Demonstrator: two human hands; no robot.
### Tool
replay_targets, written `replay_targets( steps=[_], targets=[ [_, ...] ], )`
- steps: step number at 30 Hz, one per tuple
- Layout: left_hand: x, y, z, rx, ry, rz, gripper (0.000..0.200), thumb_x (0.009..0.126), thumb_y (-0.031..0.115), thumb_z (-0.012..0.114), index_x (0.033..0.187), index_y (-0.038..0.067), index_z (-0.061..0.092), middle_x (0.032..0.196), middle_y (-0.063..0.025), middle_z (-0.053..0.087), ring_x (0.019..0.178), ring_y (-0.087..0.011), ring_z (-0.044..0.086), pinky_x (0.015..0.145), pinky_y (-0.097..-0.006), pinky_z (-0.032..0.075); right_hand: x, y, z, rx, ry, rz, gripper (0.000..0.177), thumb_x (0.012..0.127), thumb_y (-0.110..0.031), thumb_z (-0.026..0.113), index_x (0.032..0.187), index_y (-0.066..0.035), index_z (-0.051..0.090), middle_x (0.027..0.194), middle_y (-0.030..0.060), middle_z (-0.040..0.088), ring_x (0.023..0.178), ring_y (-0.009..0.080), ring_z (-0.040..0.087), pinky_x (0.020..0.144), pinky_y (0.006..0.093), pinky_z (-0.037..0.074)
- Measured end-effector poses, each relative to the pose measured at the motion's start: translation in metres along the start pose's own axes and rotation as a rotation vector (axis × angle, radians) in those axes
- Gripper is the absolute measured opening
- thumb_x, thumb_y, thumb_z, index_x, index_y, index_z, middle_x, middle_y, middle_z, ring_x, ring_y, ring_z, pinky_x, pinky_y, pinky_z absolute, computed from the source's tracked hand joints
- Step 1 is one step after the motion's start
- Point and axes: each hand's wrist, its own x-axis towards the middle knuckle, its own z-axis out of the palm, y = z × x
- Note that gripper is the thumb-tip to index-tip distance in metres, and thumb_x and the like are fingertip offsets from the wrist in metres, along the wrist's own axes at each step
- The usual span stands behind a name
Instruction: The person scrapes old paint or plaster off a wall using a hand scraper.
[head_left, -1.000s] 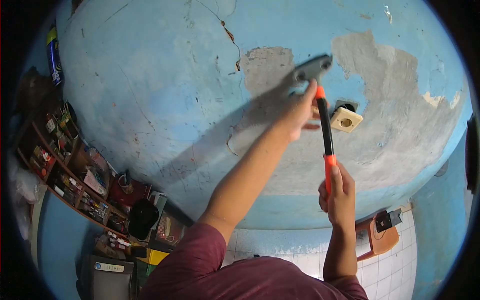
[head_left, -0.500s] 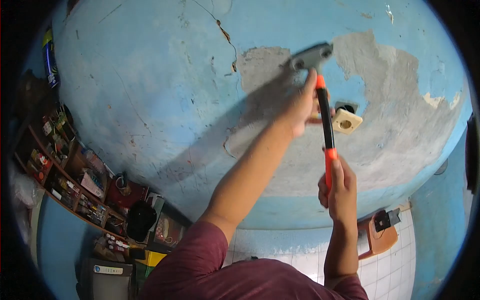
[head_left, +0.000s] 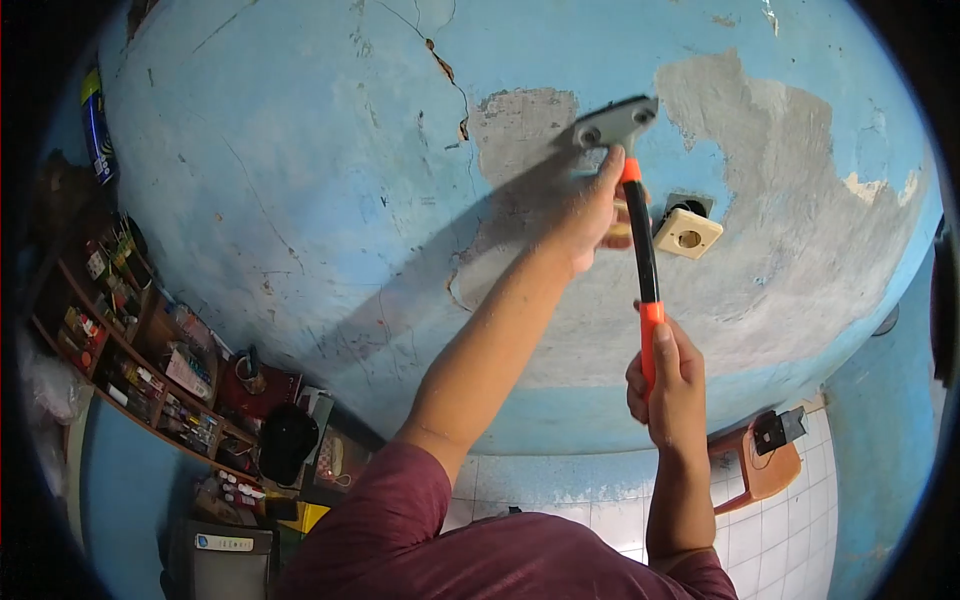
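A long-handled scraper [head_left: 645,245] with a grey head, dark blade edge and black-and-orange handle is held against the blue wall [head_left: 330,130]. My right hand [head_left: 668,375] wraps round the orange lower end of the handle. Higher up, my left hand [head_left: 592,220] grips it just below the head, thumb along the neck and fingers partly hidden behind the handle. The blade lies between two bare grey patches, over the upper part of the wall. Right of the handle, a cream wall socket [head_left: 689,236] hangs loose and tilted below its box opening.
A crack [head_left: 445,65] runs down the wall at upper left. Wooden shelves [head_left: 140,360] crowded with small items stand at the left, with a black cap [head_left: 288,442] nearby. An orange plastic chair [head_left: 765,475] bearing a dark box stands on white floor tiles at lower right.
The scraper has slid slightly down the wall with both hands still on it. The view has shifted a little too.
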Motion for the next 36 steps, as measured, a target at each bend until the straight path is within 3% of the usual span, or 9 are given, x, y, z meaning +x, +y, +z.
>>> replay_targets(
  steps=[2,6,8,11,22,26,30,36],
  targets=[
    [-0.006,-0.007,0.001,0.021,0.024,-0.068,0.059,0.089,0.074,0.042,0.094,0.016,0.055,0.096,0.0005,0.062,0.085,-0.0165,0.067,0.063,-0.0307,0.048,-0.001,0.003,0.003,-0.007,0.017,0.003,0.041,0.104,-0.036,0.042,0.129,-0.006,0.054,0.055,-0.0030,0.038,0.039,0.0040,0.031,0.035,0.0200,0.025],
    [0.006,0.021,0.000,-0.077,0.035,0.005,0.065,0.087,0.076,0.044,0.102,0.015,0.057,0.100,-0.0001,0.063,0.087,-0.0180,0.067,0.065,-0.0331,0.048,0.009,-0.011,0.016,-0.054,0.040,-0.040,0.043,0.104,-0.037,0.042,0.131,-0.006,0.053,0.055,-0.0025,0.040,0.038,0.0042,0.032,0.035,0.0210,0.025],
    [0.005,0.016,-0.004,-0.057,0.034,0.034,0.066,0.085,0.078,0.046,0.102,0.015,0.057,0.100,0.0008,0.062,0.087,-0.0177,0.067,0.067,-0.0345,0.050,0.008,-0.016,0.014,-0.022,-0.013,-0.046,0.044,0.104,-0.038,0.042,0.132,-0.006,0.053,0.056,-0.0022,0.041,0.039,0.0042,0.033,0.035,0.0209,0.026],
    [-0.002,-0.005,-0.009,0.056,0.011,-0.076,0.063,0.085,0.078,0.045,0.096,0.017,0.057,0.093,0.0012,0.062,0.086,-0.0170,0.066,0.067,-0.0342,0.050,-0.002,0.000,0.010,-0.035,0.008,-0.019,0.044,0.104,-0.037,0.041,0.133,-0.006,0.052,0.057,-0.0023,0.040,0.040,0.0039,0.033,0.035,0.0207,0.025],
    [-0.003,0.010,-0.006,0.060,0.046,-0.046,0.059,0.089,0.073,0.045,0.095,0.016,0.059,0.095,-0.0001,0.065,0.085,-0.0161,0.067,0.069,-0.0315,0.047,-0.002,0.001,0.024,0.025,0.014,0.005,0.045,0.104,-0.039,0.039,0.135,-0.007,0.051,0.057,-0.0009,0.040,0.039,0.0055,0.032,0.035,0.0214,0.024],
    [0.003,0.027,-0.010,0.045,0.021,0.020,0.057,0.090,0.071,0.045,0.101,0.017,0.058,0.097,0.0006,0.065,0.086,-0.0165,0.067,0.064,-0.0302,0.047,0.002,-0.008,0.030,0.081,-0.005,-0.007,0.046,0.104,-0.039,0.039,0.135,-0.006,0.050,0.056,-0.0016,0.037,0.039,0.0055,0.031,0.035,0.0217,0.024],
    [-0.005,0.011,-0.013,0.137,-0.028,-0.085,0.056,0.092,0.070,0.044,0.104,0.016,0.056,0.098,0.0012,0.061,0.089,-0.0148,0.065,0.065,-0.0292,0.046,-0.004,0.002,0.026,0.051,0.005,-0.002,0.046,0.104,-0.039,0.038,0.134,-0.005,0.049,0.055,-0.0026,0.035,0.039,0.0055,0.031,0.035,0.0216,0.023],
    [0.010,0.022,-0.017,0.041,-0.046,0.015,0.054,0.094,0.066,0.045,0.105,0.014,0.059,0.097,-0.0011,0.065,0.086,-0.0148,0.064,0.064,-0.0310,0.051,0.005,-0.002,0.037,0.032,0.039,-0.065,0.051,0.104,-0.043,0.040,0.137,-0.005,0.047,0.054,-0.0030,0.036,0.036,0.0051,0.029,0.033,0.0213,0.021]
  ],
)
